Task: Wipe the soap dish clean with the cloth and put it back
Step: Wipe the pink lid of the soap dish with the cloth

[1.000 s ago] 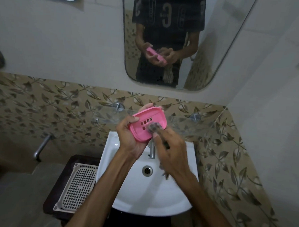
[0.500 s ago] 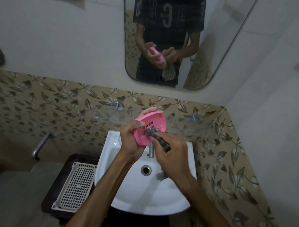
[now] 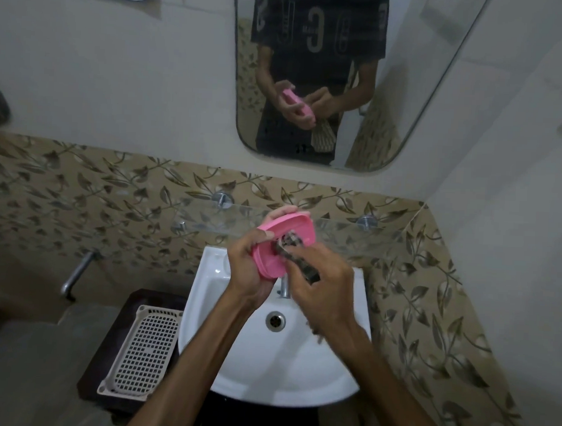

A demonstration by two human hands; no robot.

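A pink oval soap dish (image 3: pixel 300 228) is held above the white basin (image 3: pixel 234 355), tilted with its inner face toward me. My left hand (image 3: pixel 251 266) grips it from the left, thumb on the rim and fingers behind. A dark patterned cloth (image 3: pixel 298 260) is bunched in my right hand (image 3: pixel 321 288), and its end presses into the middle of the dish. Part of the cloth hangs below my right palm, mostly hidden.
A glass shelf (image 3: pixel 352 235) on metal pegs runs along the leaf-patterned tiles behind the dish. The tap (image 3: pixel 284 287) stands under my hands, the drain (image 3: pixel 275 320) below it. A white perforated tray (image 3: pixel 141 351) lies on a dark stand at left. A mirror (image 3: pixel 407 89) hangs above.
The dish has tilted flatter and its slots are now covered. My right hand has pushed the cloth further left across the inside of the dish.
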